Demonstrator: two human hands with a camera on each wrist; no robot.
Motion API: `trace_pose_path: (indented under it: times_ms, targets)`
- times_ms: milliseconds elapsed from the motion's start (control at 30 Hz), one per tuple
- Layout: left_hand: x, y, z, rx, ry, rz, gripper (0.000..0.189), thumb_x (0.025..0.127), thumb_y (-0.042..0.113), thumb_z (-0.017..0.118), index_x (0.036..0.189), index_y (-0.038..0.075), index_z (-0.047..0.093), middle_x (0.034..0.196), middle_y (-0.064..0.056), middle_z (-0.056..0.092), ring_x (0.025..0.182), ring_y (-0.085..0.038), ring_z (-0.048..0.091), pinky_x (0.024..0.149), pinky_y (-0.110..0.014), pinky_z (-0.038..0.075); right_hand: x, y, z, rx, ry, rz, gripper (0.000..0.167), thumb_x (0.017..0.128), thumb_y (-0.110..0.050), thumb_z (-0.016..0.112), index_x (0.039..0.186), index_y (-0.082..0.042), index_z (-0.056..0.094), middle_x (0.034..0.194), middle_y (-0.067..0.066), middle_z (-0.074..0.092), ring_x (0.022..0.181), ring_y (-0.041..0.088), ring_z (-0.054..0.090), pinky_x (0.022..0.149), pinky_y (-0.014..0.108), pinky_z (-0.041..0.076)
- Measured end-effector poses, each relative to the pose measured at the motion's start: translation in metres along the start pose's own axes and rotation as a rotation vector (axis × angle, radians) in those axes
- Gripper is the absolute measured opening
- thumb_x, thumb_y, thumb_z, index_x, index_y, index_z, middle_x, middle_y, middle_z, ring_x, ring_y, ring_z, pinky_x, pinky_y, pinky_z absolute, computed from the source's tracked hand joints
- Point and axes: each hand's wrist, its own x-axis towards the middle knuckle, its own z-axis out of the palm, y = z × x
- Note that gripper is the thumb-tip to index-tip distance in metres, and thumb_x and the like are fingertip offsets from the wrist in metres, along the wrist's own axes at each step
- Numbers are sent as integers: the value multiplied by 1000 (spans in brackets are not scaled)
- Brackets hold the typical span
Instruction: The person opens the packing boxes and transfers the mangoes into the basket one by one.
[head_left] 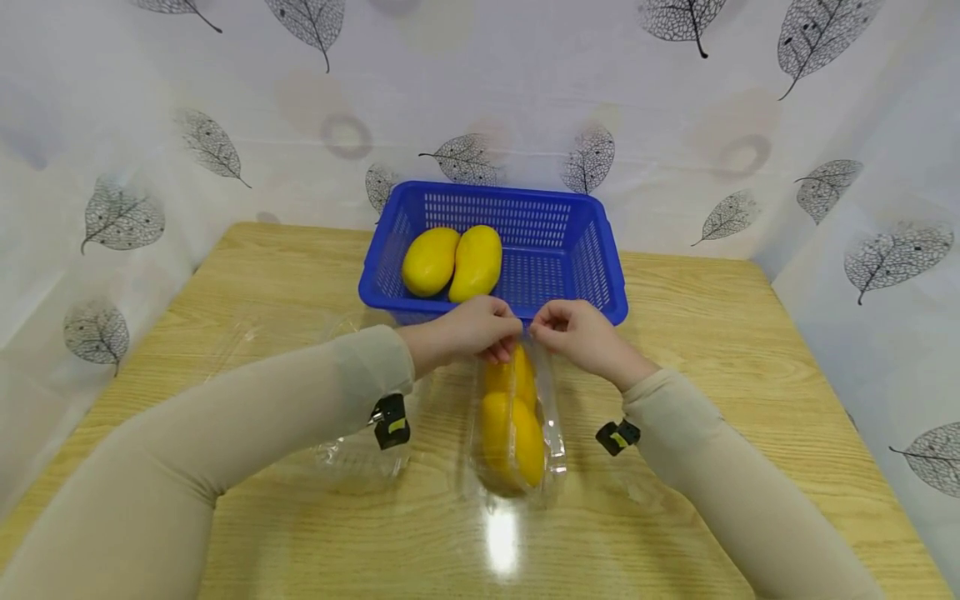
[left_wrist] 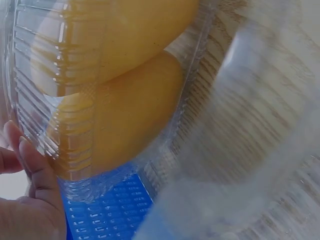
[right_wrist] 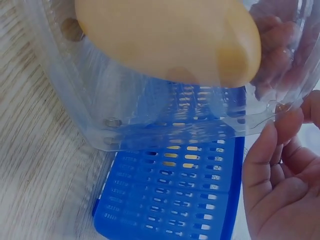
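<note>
A clear plastic clamshell box (head_left: pixel 553 417) stands in front of the blue basket, with two yellow mangoes (head_left: pixel 513 442) showing through its walls. My left hand (head_left: pixel 483 327) grips the box's far end, fingers bent over its edge. From the other side my right hand (head_left: pixel 583 336) pinches the rim near the same end, thumb and fingertip together on the plastic edge in the right wrist view. The left wrist view has left fingertips (left_wrist: pixel 35 162) against the ribbed wall, close to the mangoes (left_wrist: pixel 120 120). Through the plastic, the right wrist view shows the other hand's fingers.
The blue basket (head_left: pixel 611 292) sits at the table's back, two loose mangoes (head_left: pixel 477 262) in its left half. More clear plastic packaging (head_left: pixel 352 454) lies left of the box, partly under the left forearm. A leaf-printed curtain (head_left: pixel 480 92) surrounds the wooden table (head_left: pixel 720 333).
</note>
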Motion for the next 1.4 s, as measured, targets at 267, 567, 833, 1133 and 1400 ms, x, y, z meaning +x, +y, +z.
trace_pose_path:
  times_ms: [267,567,833,1133,1400]
  targets:
    - [-4,1,-5,3,11,-11,12,91,10,49,82,3,53,66,-7,57,54,-14,55,54,-23,49,-10,2,-9,3,28,28,14,91,-17,58,88,-3,62,77,8,57,67,20,49,59,29,44]
    - [-3,2,-9,35,3,-15,15,92,12,50,80,3,53,64,-7,56,53,-13,54,53,-23,48,-25,7,-23,39,46,84,16,93,-16,56,93,0,60,78,10,57,67,21,48,62,34,46]
    - [-2,-2,-13,108,35,33,16,91,14,50,79,4,52,61,-6,54,52,-14,51,52,-24,46,-37,12,-34,39,62,127,20,94,-21,53,96,-1,58,82,11,56,72,22,50,66,33,43]
    - [-9,4,-26,598,46,79,25,90,23,53,69,11,50,59,0,46,53,-14,40,54,-26,37,-43,18,-41,90,80,114,19,96,-18,51,96,0,57,76,8,53,70,17,51,68,30,46]
    - [-17,9,-31,845,53,65,34,88,26,53,59,15,40,54,3,31,48,-12,28,49,-26,27,-44,16,-42,94,91,110,17,95,-15,51,95,1,57,75,7,52,68,15,49,64,28,44]
